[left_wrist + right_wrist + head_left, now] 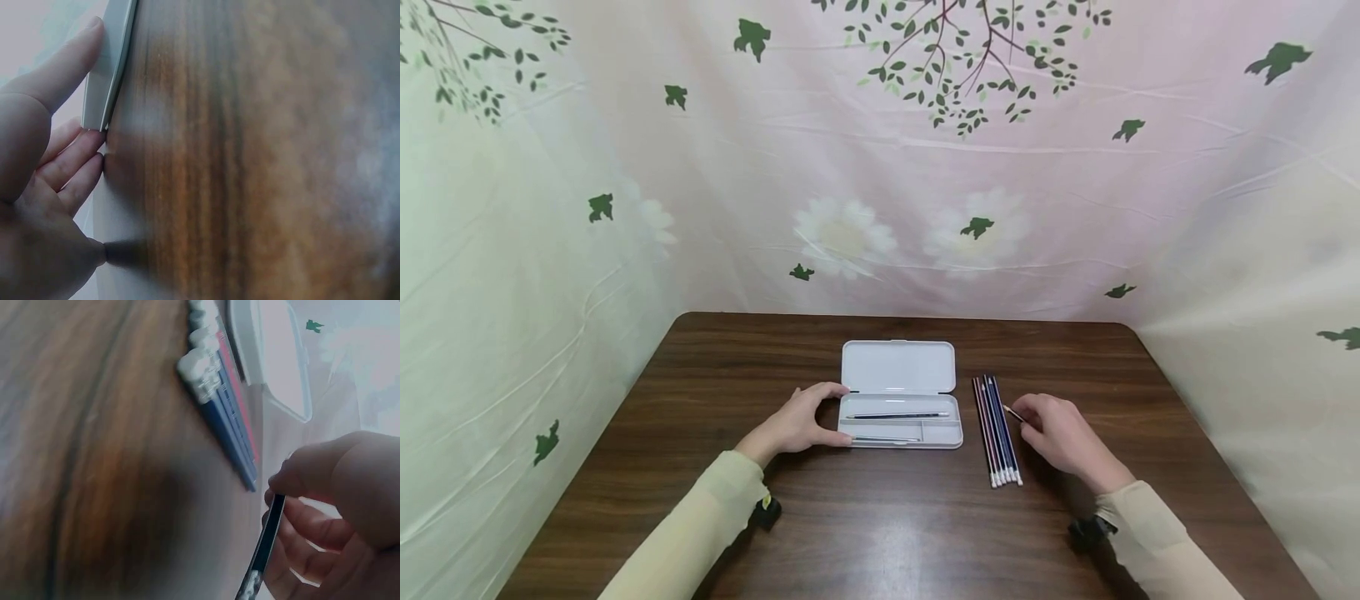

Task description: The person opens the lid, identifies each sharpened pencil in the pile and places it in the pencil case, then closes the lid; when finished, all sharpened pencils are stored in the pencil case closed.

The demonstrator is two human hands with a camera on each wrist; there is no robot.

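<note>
An open white pencil case [898, 367] lies on the table with its lid folded back; two pencils [898, 415] rest in its compartments. My left hand [801, 422] holds the case's left end between thumb and fingers; in the left wrist view the thumb lies along the case's edge [107, 69]. Right of the case, several dark blue and reddish pencils [996, 429] lie side by side, erasers toward me. Just right of them, my right hand [1063, 437] pinches one dark pencil [269, 534] between thumb and fingers, its eraser end pointing back toward the wrist.
The brown wooden table [880, 517] reaches back to a hanging cloth [880, 183] printed with leaves and flowers, which also covers both sides. A dark wrist device [766, 512] sits at the left cuff and another [1088, 532] at the right.
</note>
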